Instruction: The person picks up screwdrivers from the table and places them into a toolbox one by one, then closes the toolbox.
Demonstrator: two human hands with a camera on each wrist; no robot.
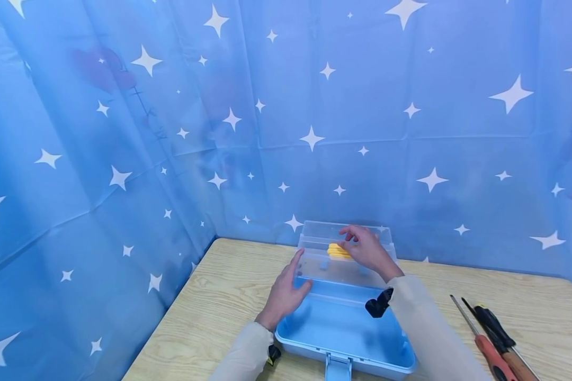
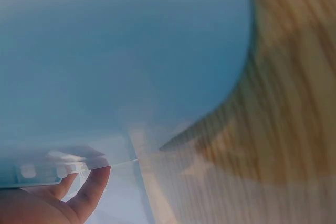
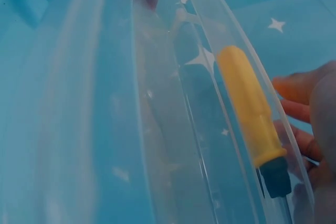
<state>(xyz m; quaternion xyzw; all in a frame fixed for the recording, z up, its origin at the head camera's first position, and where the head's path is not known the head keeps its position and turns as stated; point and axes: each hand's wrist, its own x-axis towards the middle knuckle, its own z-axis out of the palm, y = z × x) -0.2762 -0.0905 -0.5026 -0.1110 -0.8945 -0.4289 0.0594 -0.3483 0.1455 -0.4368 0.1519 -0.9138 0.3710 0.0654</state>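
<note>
A light blue toolbox (image 1: 343,317) stands with its clear plastic lid (image 1: 345,270) raised at the back. In a narrow clear compartment there lies a yellow-handled screwdriver (image 3: 247,103) with a dark collar; part of its shaft shows in the right wrist view. My right hand (image 1: 364,248) is at the handle's right end, and its loosely bent fingers (image 3: 294,87) lie just outside the clear wall, not wrapped round the handle. At the lid's left edge, my left hand (image 1: 286,293) has thumb and forefinger spread; its fingers (image 2: 94,190) touch the clear plastic.
On the wooden table (image 1: 233,280), right of the toolbox, lie a red-handled screwdriver (image 1: 491,352) and black-handled tools (image 1: 495,328). The toolbox's front latch (image 1: 338,365) hangs down. A blue star-patterned curtain (image 1: 276,132) rises behind and to the left.
</note>
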